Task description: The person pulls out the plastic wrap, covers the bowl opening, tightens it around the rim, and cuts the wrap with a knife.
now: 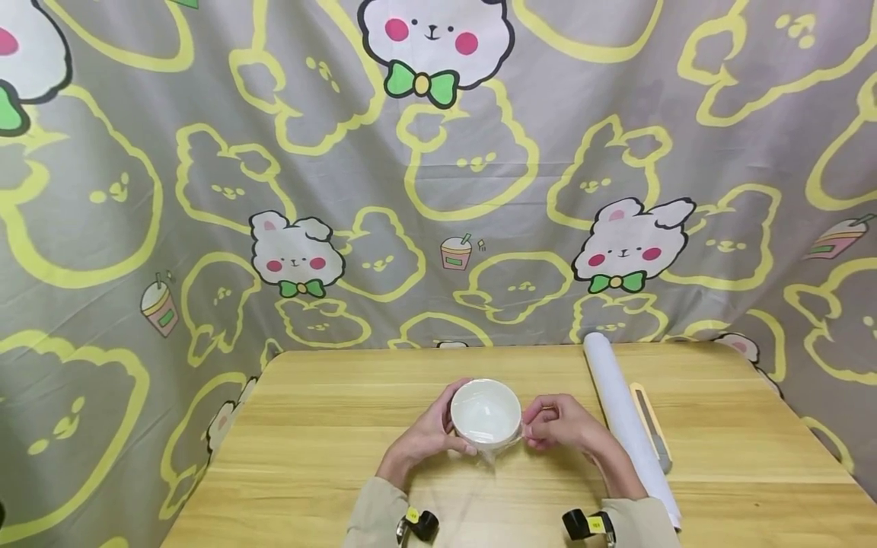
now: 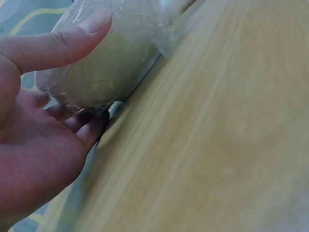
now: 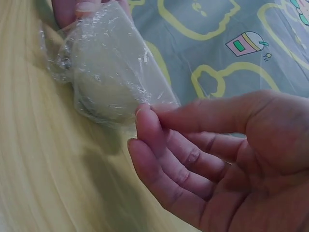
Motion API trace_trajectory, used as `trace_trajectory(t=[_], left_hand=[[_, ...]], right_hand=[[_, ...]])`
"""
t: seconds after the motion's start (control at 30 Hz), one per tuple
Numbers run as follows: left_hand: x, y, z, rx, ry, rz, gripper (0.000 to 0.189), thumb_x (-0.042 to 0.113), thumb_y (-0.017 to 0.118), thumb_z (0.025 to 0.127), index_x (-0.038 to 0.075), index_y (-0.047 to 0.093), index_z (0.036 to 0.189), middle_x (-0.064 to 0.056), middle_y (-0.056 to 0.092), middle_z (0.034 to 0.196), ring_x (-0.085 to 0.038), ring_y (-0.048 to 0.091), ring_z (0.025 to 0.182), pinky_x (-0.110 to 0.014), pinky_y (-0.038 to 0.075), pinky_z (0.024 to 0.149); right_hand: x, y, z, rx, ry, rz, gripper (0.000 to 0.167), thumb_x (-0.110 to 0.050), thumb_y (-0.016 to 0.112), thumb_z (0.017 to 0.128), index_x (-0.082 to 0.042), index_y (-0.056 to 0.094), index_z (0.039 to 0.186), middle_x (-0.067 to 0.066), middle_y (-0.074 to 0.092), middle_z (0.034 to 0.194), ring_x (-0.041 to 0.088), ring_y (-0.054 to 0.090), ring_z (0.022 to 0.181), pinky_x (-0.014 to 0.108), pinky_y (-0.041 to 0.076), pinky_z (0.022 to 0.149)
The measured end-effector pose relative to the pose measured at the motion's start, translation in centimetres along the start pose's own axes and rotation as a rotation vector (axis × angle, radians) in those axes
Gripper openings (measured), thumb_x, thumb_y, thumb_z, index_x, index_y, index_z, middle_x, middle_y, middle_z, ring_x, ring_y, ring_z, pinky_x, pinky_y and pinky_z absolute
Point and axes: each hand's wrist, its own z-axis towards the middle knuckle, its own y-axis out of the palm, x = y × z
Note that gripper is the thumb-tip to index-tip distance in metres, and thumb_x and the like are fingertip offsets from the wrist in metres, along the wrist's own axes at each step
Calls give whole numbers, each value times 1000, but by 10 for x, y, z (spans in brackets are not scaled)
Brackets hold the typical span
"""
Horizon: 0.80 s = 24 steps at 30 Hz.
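Observation:
A white bowl (image 1: 486,411) is held over the wooden table, its mouth turned up towards the head camera. Clear plastic wrap (image 3: 108,72) covers it, with crinkled folds and loose ends bunched around its sides. My left hand (image 1: 433,428) grips the bowl from the left; in the left wrist view its thumb (image 2: 63,46) lies along the wrapped side while the fingers reach beneath. On the right, my right hand (image 1: 563,423) pinches the wrap between thumb and index finger at the bowl's edge, the other fingers curled loosely.
To the right of my right forearm a long white roll (image 1: 626,418) lies lengthwise on the wooden table (image 1: 329,426). Beside it is a yellow and grey box cutter (image 1: 651,428). A grey patterned curtain (image 1: 384,183) hangs behind the table and along both sides.

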Motion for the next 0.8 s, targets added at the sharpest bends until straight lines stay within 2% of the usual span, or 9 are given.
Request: trace_trajectory(t=[0.13, 0.37, 0.5, 0.6, 0.8], left_hand=[[0, 1, 1, 2, 1, 2, 113, -21, 82, 66, 7, 24, 160, -18, 38, 156, -26, 42, 140, -27, 33, 118], [-1, 2, 2, 5, 6, 14, 113, -20, 82, 66, 6, 24, 160, -17, 39, 156, -26, 42, 140, -27, 33, 118], [-1, 4, 4, 10, -1, 21, 114, -20, 83, 66, 6, 25, 160, -17, 39, 156, -28, 42, 140, -29, 32, 119], [-2, 4, 4, 8, -2, 26, 114, -19, 83, 66, 5, 24, 160, -17, 39, 156, -29, 41, 141, -30, 31, 120], [-1, 3, 0, 8, -17, 18, 115, -18, 83, 67, 7, 23, 161, -17, 36, 158, -32, 39, 143, -34, 30, 121]], right_hand=[[-1, -3, -3, 0, -10, -23, 11, 5, 66, 87, 12, 62, 94, 10, 69, 80, 20, 68, 72, 31, 62, 66], [-1, -8, -5, 26, -10, -56, 6, 2, 66, 83, 6, 63, 87, 10, 70, 78, 19, 67, 69, 34, 61, 63], [5, -9, -4, 6, -5, -56, 8, 3, 66, 83, 9, 62, 88, 11, 70, 78, 19, 67, 68, 32, 60, 63], [9, -6, -2, -5, 5, -51, 11, 4, 67, 84, 12, 62, 89, 12, 71, 78, 18, 67, 68, 30, 60, 63], [12, 5, 3, -5, 12, 1, 7, 6, 67, 83, 7, 61, 87, 13, 71, 79, 19, 70, 71, 31, 62, 67]])
